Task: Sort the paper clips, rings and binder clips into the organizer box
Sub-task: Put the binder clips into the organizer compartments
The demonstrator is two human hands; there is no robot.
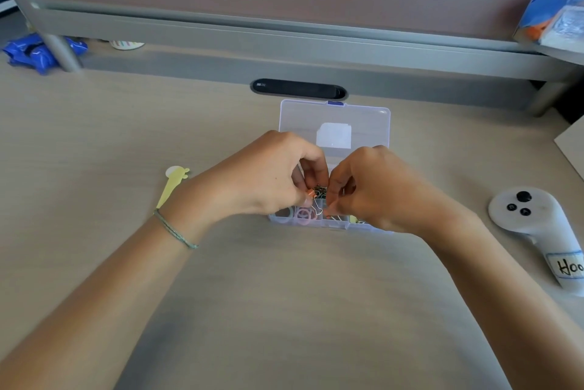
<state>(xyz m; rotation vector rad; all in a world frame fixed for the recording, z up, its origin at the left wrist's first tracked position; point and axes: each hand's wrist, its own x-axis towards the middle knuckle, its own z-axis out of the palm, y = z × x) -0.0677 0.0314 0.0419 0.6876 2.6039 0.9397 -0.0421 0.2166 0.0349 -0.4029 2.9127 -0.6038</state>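
A clear plastic organizer box (319, 225) lies open on the desk, its lid (335, 119) folded back away from me. Pink and lilac rings (302, 215) sit in its near-left compartments. Both hands hover over the box with curled fingers. My left hand (268, 178) pinches an orange binder clip (311, 193) whose wire handle hangs down. My right hand (373, 187) pinches a small orange clip (327, 211) just below and right of it. Dark paper clips (321, 191) show between the fingers. Most compartments are hidden by my hands.
A white hand controller (537, 225) with a label lies at the right. A yellow giraffe-shaped bookmark (173, 184) lies left of my left wrist. A black oval cable port (298, 89) sits behind the box, under a grey shelf (284, 39). Blue wrapping (38, 53) lies far left.
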